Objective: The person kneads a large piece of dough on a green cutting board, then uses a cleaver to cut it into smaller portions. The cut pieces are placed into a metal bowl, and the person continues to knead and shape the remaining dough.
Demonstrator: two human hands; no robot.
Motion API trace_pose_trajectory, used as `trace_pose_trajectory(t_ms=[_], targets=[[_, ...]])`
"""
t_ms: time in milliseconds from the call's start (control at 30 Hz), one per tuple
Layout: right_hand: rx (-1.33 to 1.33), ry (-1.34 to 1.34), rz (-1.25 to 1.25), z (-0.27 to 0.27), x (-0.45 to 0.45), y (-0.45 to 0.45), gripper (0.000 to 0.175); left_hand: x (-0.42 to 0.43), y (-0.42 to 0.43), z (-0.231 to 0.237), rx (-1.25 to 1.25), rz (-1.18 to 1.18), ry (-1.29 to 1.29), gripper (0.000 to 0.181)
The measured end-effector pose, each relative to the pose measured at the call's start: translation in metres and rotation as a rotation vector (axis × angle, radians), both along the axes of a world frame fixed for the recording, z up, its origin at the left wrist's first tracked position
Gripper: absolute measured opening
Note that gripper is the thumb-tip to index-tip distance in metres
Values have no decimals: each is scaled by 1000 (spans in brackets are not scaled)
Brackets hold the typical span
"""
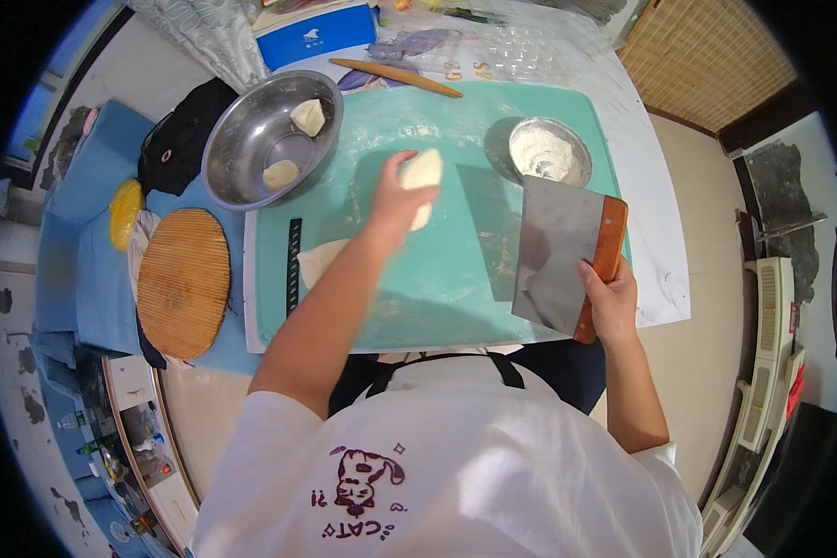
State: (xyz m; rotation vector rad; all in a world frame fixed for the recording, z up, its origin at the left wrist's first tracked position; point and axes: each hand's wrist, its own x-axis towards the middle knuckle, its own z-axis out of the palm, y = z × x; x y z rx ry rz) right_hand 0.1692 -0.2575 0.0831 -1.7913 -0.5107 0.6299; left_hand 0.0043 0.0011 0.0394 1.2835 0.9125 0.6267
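Note:
My left hand [401,199] is closed around a piece of pale dough [424,171] above the floured green mat [418,279]. Another dough piece [319,259] lies on the mat, partly hidden by my left forearm. In my right hand [610,300] is a wide dough scraper [556,251] by its wooden handle, its metal blade pointing left. Beyond the scraper stands a small metal bowl of flour [545,150]. At the mat's upper left, a large steel basin [240,153] holds two dough pieces, one [308,117] near its far wall and one [280,174] nearer me.
A tapered wooden rolling pin [397,75] lies across the mat's far edge. A black slotted strip [293,266] rests on the mat's left side. Left of the table are a round ridged wooden board [183,284] and a black bag [185,139]. A blue box [317,36] and plastic packaging lie at the back.

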Motion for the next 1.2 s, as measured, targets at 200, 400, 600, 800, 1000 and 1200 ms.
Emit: trace_pose_trajectory(t_ms=[200, 400, 600, 800, 1000, 1200], targets=[[29, -11, 64, 2, -3, 0, 22, -86, 105, 67, 855, 10, 646, 61], [48, -32, 85, 1, -12, 5, 20, -121, 103, 57, 218, 240, 71, 63], [-21, -70, 81, 13, -20, 3, 21, -159, 0, 18, 1011, -545, 903, 76], [-14, -76, 93, 11, -20, 10, 26, -157, -14, -12, 969, -271, 919, 77], [-50, -249, 236, 29, -20, 28, 34, -96, -52, -3, 782, -24, 669, 77], [-179, -518, 478, 56, -34, 64, 31, -72, -100, -28, 955, -117, 698, 71]])
